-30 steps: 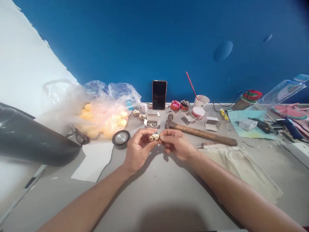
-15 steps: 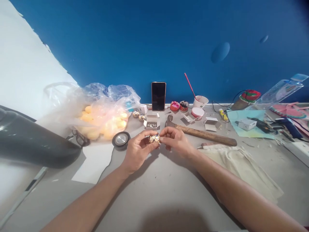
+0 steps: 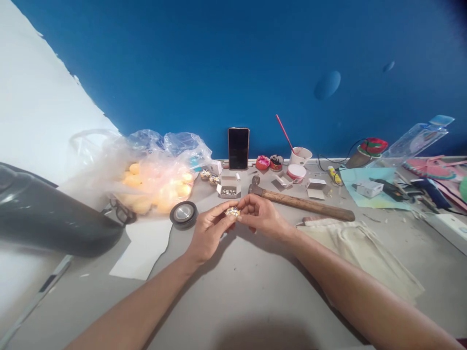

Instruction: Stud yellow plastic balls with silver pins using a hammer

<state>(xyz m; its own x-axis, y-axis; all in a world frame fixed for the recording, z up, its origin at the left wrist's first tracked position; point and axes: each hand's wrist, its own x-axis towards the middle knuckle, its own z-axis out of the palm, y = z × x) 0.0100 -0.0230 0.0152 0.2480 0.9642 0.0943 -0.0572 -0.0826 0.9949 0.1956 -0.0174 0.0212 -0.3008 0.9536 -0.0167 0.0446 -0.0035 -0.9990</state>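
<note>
A small ball [image 3: 232,211] studded with shiny gold and silver round heads sits in my left hand [image 3: 207,233], its thumb and fingers closed around it. My right hand [image 3: 260,214] is closed, thumb and fingertips pinched against the ball's right side. Whatever lies between those right fingertips is too small or hidden to make out. Just beyond the hands stands an open small white box [image 3: 229,191] with shiny metal pieces inside. Similar studded balls [image 3: 209,177] lie behind it to the left.
A hammer [image 3: 306,205] lies right of my hands, above a cream cloth bag [image 3: 361,253]. At left are a round black-rimmed object [image 3: 183,214], white paper [image 3: 142,250] and a plastic bag of orange balls [image 3: 156,182]. A phone [image 3: 238,148] leans on the wall near a paper cup [image 3: 301,155].
The ball has turned in my left fingers and shows less of itself. My right hand has moved slightly left, closer over the ball. The view has shifted a little.
</note>
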